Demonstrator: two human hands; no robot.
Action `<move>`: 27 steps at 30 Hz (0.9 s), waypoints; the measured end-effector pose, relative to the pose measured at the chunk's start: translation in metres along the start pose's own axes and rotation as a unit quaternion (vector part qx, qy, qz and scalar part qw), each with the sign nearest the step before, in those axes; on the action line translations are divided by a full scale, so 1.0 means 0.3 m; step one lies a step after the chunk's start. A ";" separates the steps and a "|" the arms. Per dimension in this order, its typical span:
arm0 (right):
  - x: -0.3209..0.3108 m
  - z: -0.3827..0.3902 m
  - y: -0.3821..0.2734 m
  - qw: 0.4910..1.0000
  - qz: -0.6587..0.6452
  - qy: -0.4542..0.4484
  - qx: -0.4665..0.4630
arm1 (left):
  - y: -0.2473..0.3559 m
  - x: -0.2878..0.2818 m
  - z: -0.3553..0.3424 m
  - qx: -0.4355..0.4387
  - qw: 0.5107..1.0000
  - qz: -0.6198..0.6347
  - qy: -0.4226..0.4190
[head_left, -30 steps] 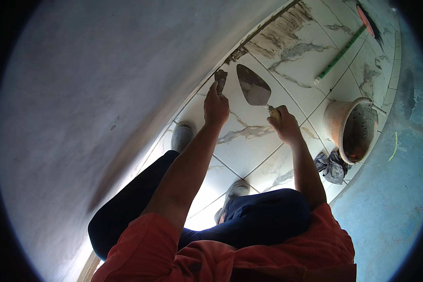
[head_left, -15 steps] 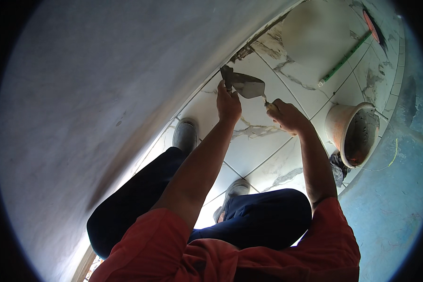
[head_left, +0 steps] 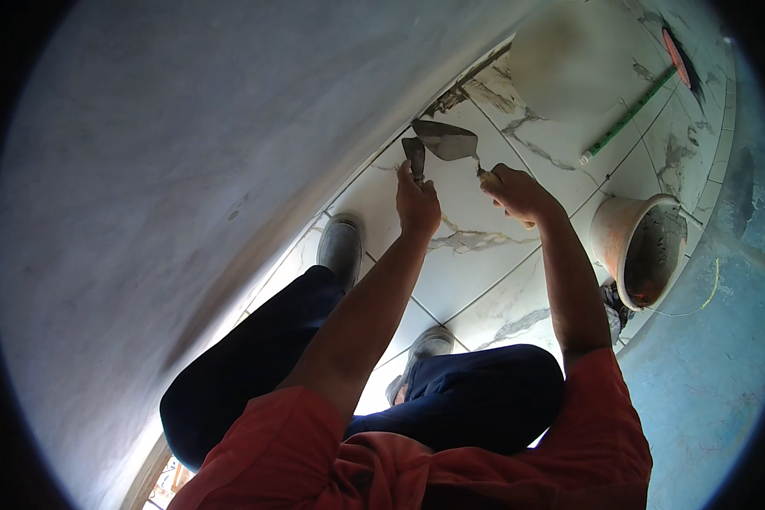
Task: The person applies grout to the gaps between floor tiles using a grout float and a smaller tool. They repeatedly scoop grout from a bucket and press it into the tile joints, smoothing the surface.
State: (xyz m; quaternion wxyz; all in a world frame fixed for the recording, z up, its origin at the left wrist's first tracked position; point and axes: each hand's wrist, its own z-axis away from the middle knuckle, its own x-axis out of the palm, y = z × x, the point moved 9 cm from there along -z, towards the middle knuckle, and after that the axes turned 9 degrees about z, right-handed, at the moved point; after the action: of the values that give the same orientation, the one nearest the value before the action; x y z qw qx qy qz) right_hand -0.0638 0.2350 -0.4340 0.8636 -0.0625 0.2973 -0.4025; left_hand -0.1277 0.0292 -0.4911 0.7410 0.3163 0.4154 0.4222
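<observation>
As veined tiles [head_left: 463, 276] are spreading between wall [head_left: 229, 153] and bucket [head_left: 612, 231], dark residue [head_left: 448, 100] lining one edge, space parting bucket from shoes [head_left: 340, 248], left hand [head_left: 418, 204] is gripping small tool [head_left: 413, 153], right hand [head_left: 521, 195] trowel [head_left: 446, 141].

Glare whitens the lower floor [head_left: 484, 265], the wall [head_left: 178, 170] looks dim, edges bend.

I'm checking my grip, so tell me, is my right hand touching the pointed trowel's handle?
Touching: the head view shows the right hand closed around the handle of the pointed trowel.
</observation>
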 end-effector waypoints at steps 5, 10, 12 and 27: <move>0.036 -0.008 -0.004 0.992 0.094 0.063 -0.047 | -0.046 -0.057 0.048 0.028 0.999 -0.012 0.013; 0.050 0.014 -0.045 0.966 0.218 0.124 -0.065 | -0.110 -0.115 0.097 0.013 1.000 -0.018 0.013; 0.034 0.024 -0.066 0.948 0.239 0.181 -0.109 | -0.126 -0.135 0.104 0.019 0.999 -0.023 0.021; -0.030 -0.002 0.046 0.988 0.080 0.098 -0.086 | -0.076 -0.079 0.040 -0.015 0.999 0.016 -0.030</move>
State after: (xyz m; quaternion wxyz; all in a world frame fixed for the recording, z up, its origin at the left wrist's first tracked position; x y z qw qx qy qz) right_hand -0.0596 0.2509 -0.4352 0.8511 -0.0725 0.4180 -0.3091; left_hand -0.1160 -0.0035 -0.4960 0.7512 0.3242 0.3811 0.4307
